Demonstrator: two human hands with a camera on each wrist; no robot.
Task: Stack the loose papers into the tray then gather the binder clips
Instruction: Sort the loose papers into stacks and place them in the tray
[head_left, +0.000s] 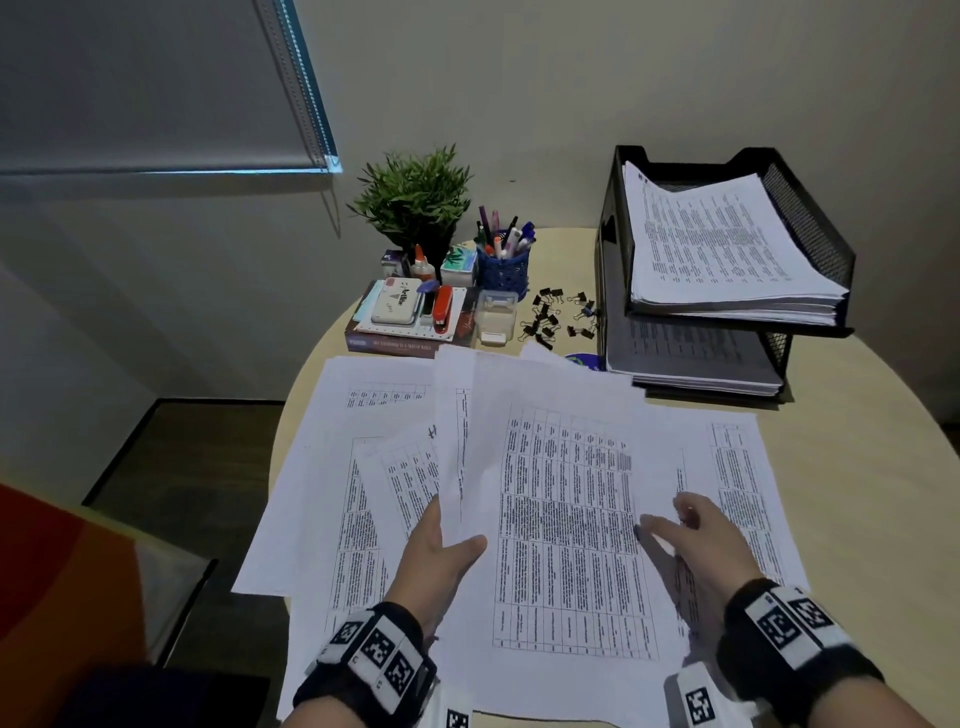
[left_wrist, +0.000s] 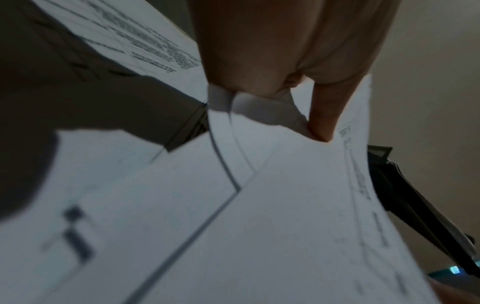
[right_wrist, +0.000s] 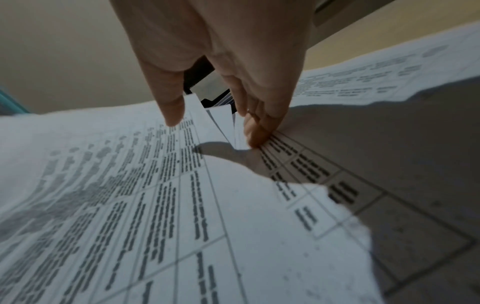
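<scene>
Loose printed papers (head_left: 566, 519) lie fanned over the near half of the round table. My left hand (head_left: 452, 540) pinches a few raised sheets (left_wrist: 259, 185) at their near-left edge, thumb (left_wrist: 320, 127) on top and fingers beneath. My right hand (head_left: 667, 517) is at the right edge of those sheets. Its thumb (right_wrist: 174, 115) hovers over the top sheet and its bent fingers (right_wrist: 257, 133) touch the page below; it grips nothing. The black mesh two-tier tray (head_left: 810, 218) at back right holds paper stacks in both tiers. Several black binder clips (head_left: 561, 314) lie scattered left of the tray.
At the back stand a potted plant (head_left: 413, 197), a blue pen cup (head_left: 503, 270), a clear plastic box (head_left: 497, 317) and a book (head_left: 410, 332) carrying a stapler and a stamp pad. The table's rounded edge (head_left: 275, 447) drops to the floor on the left.
</scene>
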